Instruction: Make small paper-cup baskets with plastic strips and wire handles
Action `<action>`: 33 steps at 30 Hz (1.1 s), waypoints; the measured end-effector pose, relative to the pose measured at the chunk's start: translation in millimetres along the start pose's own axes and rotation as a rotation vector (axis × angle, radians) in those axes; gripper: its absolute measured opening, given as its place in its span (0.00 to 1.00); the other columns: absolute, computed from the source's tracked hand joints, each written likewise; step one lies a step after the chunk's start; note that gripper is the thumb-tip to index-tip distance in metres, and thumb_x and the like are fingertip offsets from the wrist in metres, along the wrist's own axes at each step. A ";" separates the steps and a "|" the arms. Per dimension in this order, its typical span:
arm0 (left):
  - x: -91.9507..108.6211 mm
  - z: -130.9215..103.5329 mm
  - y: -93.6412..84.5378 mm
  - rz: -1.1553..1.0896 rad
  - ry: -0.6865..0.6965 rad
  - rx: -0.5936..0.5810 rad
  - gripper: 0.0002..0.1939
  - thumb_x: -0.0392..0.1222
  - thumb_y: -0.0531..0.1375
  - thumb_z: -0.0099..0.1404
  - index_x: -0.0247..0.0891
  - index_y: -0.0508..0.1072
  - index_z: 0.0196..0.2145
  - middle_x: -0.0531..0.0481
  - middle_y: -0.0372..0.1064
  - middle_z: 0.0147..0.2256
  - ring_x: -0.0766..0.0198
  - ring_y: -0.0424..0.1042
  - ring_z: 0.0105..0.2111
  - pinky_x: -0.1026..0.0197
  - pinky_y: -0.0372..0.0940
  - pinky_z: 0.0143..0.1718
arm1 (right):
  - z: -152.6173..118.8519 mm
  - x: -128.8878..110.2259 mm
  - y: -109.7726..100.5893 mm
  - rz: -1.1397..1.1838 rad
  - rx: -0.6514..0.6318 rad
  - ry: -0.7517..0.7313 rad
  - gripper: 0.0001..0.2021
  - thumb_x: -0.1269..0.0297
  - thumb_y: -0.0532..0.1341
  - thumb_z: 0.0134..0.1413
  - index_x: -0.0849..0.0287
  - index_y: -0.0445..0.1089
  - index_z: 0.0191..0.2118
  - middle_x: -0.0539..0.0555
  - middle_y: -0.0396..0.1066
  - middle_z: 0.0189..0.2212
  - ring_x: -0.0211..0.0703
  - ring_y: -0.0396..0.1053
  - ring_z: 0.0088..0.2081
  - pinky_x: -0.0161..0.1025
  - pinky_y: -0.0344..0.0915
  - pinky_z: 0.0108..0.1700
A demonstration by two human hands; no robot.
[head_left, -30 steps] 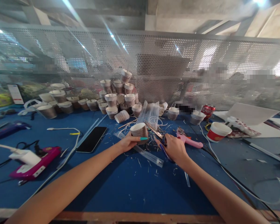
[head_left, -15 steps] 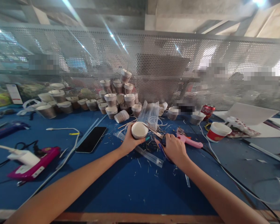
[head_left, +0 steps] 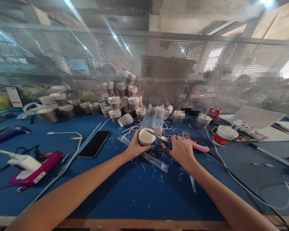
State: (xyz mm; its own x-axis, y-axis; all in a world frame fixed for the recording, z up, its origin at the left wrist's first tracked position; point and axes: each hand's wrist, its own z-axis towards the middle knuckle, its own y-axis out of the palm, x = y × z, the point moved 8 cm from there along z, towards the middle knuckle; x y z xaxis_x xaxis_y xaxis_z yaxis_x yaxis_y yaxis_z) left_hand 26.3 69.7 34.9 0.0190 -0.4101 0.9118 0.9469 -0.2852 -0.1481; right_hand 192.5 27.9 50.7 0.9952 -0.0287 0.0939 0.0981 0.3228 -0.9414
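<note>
A small white-lined cup (head_left: 146,138) sits in my left hand (head_left: 135,146), its mouth tilted toward me and my fingers wrapped round its side. Blue-handled scissors (head_left: 162,137) are gripped in my right hand (head_left: 180,148). Their blades reach to the cup's right rim, one of them over its mouth. Beneath both hands lie clear plastic strips (head_left: 155,161) and scattered thin trimmings. Just beyond my right hand rests a pink glue gun (head_left: 198,146), partly hidden by that hand.
Many similar cups (head_left: 114,102) are stacked at the back against a perforated metal screen (head_left: 168,73). A black phone (head_left: 94,144) and a magenta power strip (head_left: 38,170) lie left. On the right stand a red-and-white paper cup (head_left: 224,136) and a soda can (head_left: 214,115). Cables cross both sides.
The cup in my left hand has shifted slightly right and down, toward the scissors. The blades now overlap its rim and mouth. My right hand has barely moved.
</note>
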 end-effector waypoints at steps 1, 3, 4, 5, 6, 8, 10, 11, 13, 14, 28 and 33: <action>0.6 -0.2 1.8 -0.004 -0.001 -0.019 0.28 0.37 0.66 0.44 0.39 0.58 0.42 0.48 0.61 0.39 0.58 0.63 0.41 0.55 0.58 0.43 | 0.1 0.3 1.0 0.000 -0.001 0.000 0.29 0.41 0.41 0.52 0.62 0.63 0.39 0.61 0.66 0.33 0.50 0.67 0.35 0.40 0.59 0.32; 2.0 -0.7 5.2 -0.011 -0.002 -0.054 0.28 0.37 0.66 0.44 0.39 0.58 0.42 0.49 0.61 0.38 0.58 0.63 0.41 0.55 0.59 0.43 | 0.6 0.8 2.6 0.000 -0.005 -0.002 0.28 0.41 0.42 0.52 0.62 0.63 0.39 0.60 0.66 0.33 0.49 0.67 0.35 0.40 0.59 0.33; 2.7 -1.0 6.1 -0.014 -0.003 -0.061 0.28 0.37 0.66 0.44 0.39 0.58 0.42 0.49 0.61 0.38 0.57 0.63 0.41 0.55 0.59 0.43 | 0.9 1.1 3.1 0.000 -0.009 -0.003 0.28 0.41 0.42 0.52 0.62 0.63 0.40 0.60 0.66 0.33 0.49 0.67 0.35 0.40 0.59 0.33; 3.3 -1.2 6.6 -0.018 -0.004 -0.064 0.28 0.37 0.66 0.44 0.39 0.58 0.42 0.49 0.61 0.38 0.57 0.63 0.41 0.54 0.59 0.43 | 1.3 1.4 3.5 0.002 -0.015 -0.008 0.28 0.41 0.41 0.52 0.62 0.63 0.40 0.60 0.66 0.33 0.49 0.67 0.35 0.40 0.59 0.33; 3.5 -1.4 6.7 -0.021 -0.008 -0.062 0.28 0.37 0.66 0.43 0.39 0.59 0.42 0.49 0.61 0.38 0.57 0.63 0.41 0.54 0.59 0.43 | 1.7 1.6 3.9 0.004 -0.024 -0.014 0.29 0.41 0.41 0.52 0.61 0.63 0.40 0.60 0.67 0.33 0.49 0.68 0.35 0.40 0.59 0.33; 2.8 -1.5 6.7 -0.041 -0.024 -0.061 0.28 0.37 0.66 0.42 0.39 0.59 0.41 0.49 0.61 0.38 0.56 0.63 0.41 0.53 0.59 0.44 | 2.5 2.3 4.7 0.007 -0.046 -0.030 0.29 0.41 0.40 0.52 0.61 0.63 0.41 0.60 0.67 0.34 0.49 0.68 0.35 0.40 0.59 0.33; 1.0 -1.5 6.4 -0.066 -0.041 -0.062 0.29 0.37 0.66 0.42 0.39 0.60 0.41 0.48 0.62 0.38 0.56 0.63 0.41 0.52 0.59 0.44 | 3.3 3.6 5.4 0.007 -0.067 -0.037 0.29 0.41 0.41 0.52 0.61 0.64 0.41 0.60 0.67 0.34 0.49 0.68 0.36 0.40 0.58 0.34; -0.1 -1.4 6.3 -0.075 -0.049 -0.066 0.29 0.36 0.67 0.41 0.39 0.60 0.41 0.48 0.62 0.38 0.56 0.64 0.41 0.52 0.58 0.45 | 3.7 4.5 5.8 0.008 -0.076 -0.036 0.29 0.41 0.41 0.52 0.60 0.64 0.41 0.60 0.68 0.34 0.49 0.68 0.36 0.40 0.58 0.34; -2.6 -1.4 5.5 -0.093 -0.061 -0.067 0.30 0.36 0.67 0.40 0.38 0.61 0.42 0.48 0.62 0.39 0.56 0.64 0.41 0.51 0.58 0.46 | 4.5 6.3 6.9 0.010 -0.092 -0.030 0.28 0.42 0.42 0.52 0.60 0.64 0.41 0.60 0.68 0.34 0.48 0.68 0.36 0.39 0.58 0.33; -3.9 -1.3 5.0 -0.103 -0.066 -0.066 0.30 0.35 0.67 0.40 0.38 0.61 0.42 0.48 0.62 0.39 0.55 0.63 0.42 0.50 0.57 0.46 | 4.8 6.9 7.5 0.010 -0.099 -0.028 0.27 0.42 0.43 0.52 0.60 0.64 0.41 0.60 0.68 0.34 0.48 0.69 0.35 0.39 0.58 0.33; -10.8 -3.7 7.3 -0.194 -0.140 -0.101 0.34 0.33 0.69 0.35 0.37 0.62 0.42 0.49 0.65 0.38 0.56 0.64 0.42 0.50 0.57 0.48 | 8.2 5.0 10.4 0.028 -0.085 -0.097 0.27 0.42 0.43 0.52 0.59 0.67 0.38 0.58 0.71 0.31 0.48 0.70 0.33 0.37 0.58 0.31; -13.2 -2.7 7.4 -0.250 -0.175 -0.086 0.34 0.33 0.69 0.36 0.37 0.63 0.43 0.48 0.66 0.39 0.56 0.65 0.41 0.51 0.58 0.47 | 9.5 7.0 11.3 0.025 -0.066 -0.106 0.29 0.41 0.41 0.52 0.60 0.65 0.40 0.58 0.69 0.33 0.47 0.69 0.35 0.37 0.57 0.32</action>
State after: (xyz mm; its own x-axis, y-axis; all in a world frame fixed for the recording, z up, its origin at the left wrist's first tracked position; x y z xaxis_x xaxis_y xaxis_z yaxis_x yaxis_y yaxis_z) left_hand 32.2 70.7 20.8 -0.1488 -0.1653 0.9749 0.8990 -0.4333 0.0637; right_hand 200.5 40.4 43.7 0.9917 0.0800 0.1005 0.0766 0.2593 -0.9627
